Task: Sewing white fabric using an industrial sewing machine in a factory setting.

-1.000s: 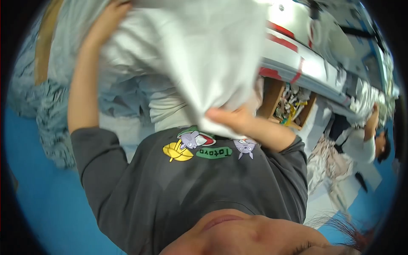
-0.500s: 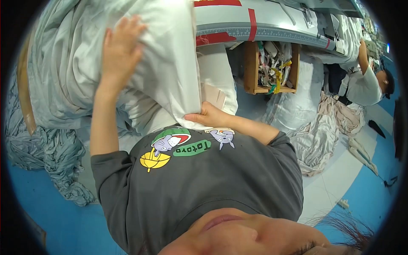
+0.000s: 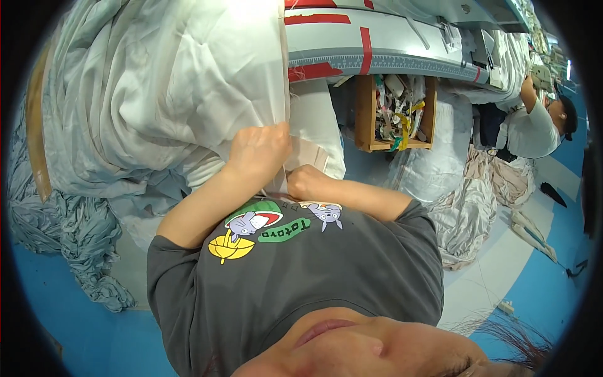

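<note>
White draped fabric sheet [image 3: 213, 72]: left hand [image 3: 260, 149], formerly spread flat, now grips its edge; right hand [image 3: 309, 182] grips alongside, establishing two-handed hold.

- Bright, even light is filling the view.
- White cloth [image 3: 207, 69] is showing soft shadows along its folds.
- The fisheye is bending the grey table edge [image 3: 402, 63].
- Black vignetting is swallowing the corners.
</note>
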The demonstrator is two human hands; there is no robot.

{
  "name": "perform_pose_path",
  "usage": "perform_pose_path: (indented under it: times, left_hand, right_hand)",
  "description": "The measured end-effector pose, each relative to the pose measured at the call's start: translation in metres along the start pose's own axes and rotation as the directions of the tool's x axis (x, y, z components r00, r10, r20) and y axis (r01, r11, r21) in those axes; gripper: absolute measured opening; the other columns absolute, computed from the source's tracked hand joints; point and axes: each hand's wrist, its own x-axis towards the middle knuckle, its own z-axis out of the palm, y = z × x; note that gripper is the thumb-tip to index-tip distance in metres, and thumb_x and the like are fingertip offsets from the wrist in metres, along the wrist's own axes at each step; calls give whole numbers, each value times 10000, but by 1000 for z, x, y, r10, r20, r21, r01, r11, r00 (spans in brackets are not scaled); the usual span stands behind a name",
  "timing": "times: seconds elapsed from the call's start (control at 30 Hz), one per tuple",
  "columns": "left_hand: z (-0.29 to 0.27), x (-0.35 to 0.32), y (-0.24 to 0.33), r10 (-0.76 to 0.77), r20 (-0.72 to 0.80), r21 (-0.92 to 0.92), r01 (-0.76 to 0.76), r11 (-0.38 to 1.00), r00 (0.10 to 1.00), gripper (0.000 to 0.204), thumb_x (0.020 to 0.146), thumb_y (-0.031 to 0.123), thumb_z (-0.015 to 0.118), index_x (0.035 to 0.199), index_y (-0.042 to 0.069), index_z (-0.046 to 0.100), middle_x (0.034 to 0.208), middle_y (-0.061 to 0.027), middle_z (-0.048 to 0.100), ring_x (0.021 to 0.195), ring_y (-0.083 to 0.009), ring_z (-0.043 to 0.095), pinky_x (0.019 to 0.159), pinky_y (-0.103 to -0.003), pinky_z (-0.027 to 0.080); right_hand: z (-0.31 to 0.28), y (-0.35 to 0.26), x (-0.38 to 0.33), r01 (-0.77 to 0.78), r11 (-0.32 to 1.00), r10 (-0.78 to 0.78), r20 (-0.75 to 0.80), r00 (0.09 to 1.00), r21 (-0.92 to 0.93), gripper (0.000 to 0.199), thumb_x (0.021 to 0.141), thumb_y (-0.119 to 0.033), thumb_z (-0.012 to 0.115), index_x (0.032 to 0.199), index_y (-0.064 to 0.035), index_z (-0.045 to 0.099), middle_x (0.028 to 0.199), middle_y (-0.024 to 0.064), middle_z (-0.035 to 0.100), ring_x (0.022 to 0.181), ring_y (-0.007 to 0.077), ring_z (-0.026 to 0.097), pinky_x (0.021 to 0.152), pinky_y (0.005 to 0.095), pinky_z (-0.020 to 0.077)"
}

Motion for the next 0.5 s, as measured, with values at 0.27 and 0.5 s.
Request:
perform_pose_path:
  times: [0.27,0.5]
  left_hand:
    - [-49,27,-4,155,192,-309,-90,947,969,174,815,176,602,702,46,574,590,-151,600,565,-319,627,531,-417,490]
    - [-83,163,-130,-192,-402,-387,24,922,896,222,880,172,545,1053,37,580,875,-180,647,761,-316,634,689,-390,481]
  right_hand:
    - [-130,42,33,307,808,-524,-376,764,-503,232,756,-102,653,982,-54,660,1119,107,648,1084,255,614,953,466,477]
    - [-112,43,37,434,849,-527,-410,744,-303,165,739,-53,614,887,-25,682,992,92,687,1010,234,655,899,392,528]
